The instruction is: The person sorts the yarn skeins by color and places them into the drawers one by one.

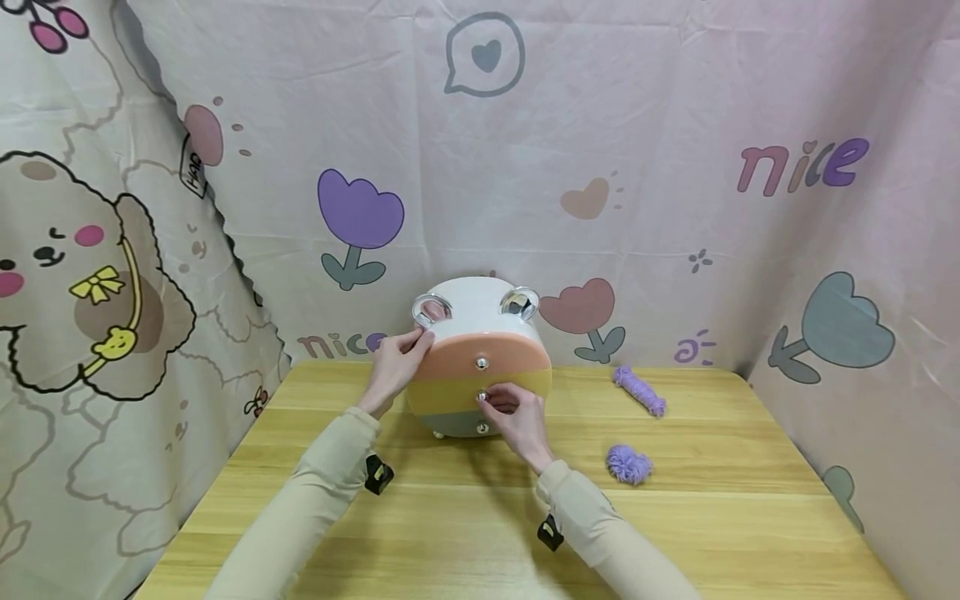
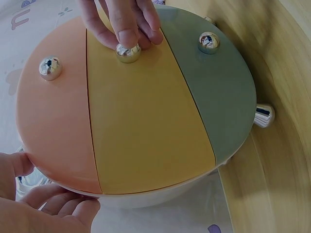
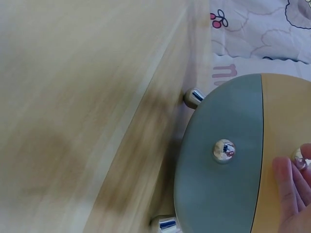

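A round white box with three drawers (image 1: 450, 392) stands on the table, its front banded orange, yellow and grey-green, with a silver knob on each band. Two silver rings (image 1: 431, 310) sit on top like ears. My right hand (image 1: 519, 417) pinches the knob (image 2: 128, 53) of the yellow middle drawer (image 2: 146, 126). The yellow drawer front lies flush with its neighbours in the left wrist view. My left hand (image 1: 396, 367) grips the box's upper left edge, thumb near the ring and fingers along the side below the orange drawer (image 2: 58, 121).
Two purple fluffy items lie on the table (image 1: 697, 517) to the right: a long twisted bundle (image 1: 639, 392) and a rounder tuft (image 1: 628, 464) nearer the front. Behind stands a printed cloth backdrop (image 1: 480, 167). Short silver feet (image 3: 193, 98) hold up the box.
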The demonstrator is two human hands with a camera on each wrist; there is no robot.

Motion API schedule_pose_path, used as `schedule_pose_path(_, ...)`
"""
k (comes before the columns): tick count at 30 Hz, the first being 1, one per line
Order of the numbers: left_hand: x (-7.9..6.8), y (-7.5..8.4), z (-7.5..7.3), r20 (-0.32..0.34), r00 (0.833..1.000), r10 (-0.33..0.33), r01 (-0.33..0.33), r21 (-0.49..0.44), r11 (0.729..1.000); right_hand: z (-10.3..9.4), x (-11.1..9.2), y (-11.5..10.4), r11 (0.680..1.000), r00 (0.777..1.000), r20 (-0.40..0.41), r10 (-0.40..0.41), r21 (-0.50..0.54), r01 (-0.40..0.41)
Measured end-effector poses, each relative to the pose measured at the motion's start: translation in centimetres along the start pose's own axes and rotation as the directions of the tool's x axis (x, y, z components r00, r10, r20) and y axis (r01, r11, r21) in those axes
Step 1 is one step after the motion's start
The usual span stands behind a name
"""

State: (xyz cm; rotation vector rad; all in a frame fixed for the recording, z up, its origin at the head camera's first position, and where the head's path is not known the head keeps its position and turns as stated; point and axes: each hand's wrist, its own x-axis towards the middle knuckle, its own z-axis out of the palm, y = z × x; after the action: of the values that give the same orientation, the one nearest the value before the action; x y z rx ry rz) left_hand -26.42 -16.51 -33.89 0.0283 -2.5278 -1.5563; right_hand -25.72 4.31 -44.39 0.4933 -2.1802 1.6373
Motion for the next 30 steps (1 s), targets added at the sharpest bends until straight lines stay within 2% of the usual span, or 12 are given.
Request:
schedule_pose_path(12,0.0,0.1,0.0,0.005,1.000,-0.014,0.014,-0.006,1.000,0.1,-0.6,0.4,0.999,1.000,0.007,0.025,0.023,-0.025)
schedule_pose_path(16,0.0,0.0,0.0,0.006,1.000,-0.010,0.010,-0.008,1.000,0.1,-1.6,1.2,0.994,0.994,0.014,0.110,0.025,-0.111)
schedule_pose_path(20,0.0,0.0,0.0,0.008,1.000,-0.010,0.010,-0.017,1.000,0.5,-2.5,2.0,0.974,0.975,0.024,0.222,0.028,-0.223)
schedule_pose_path(30,0.0,-0.1,0.0,0.013,1.000,-0.013,0.013,-0.019,1.000,2.2,-3.5,3.2,0.934,0.937,-0.024,0.349,0.086,-0.346)
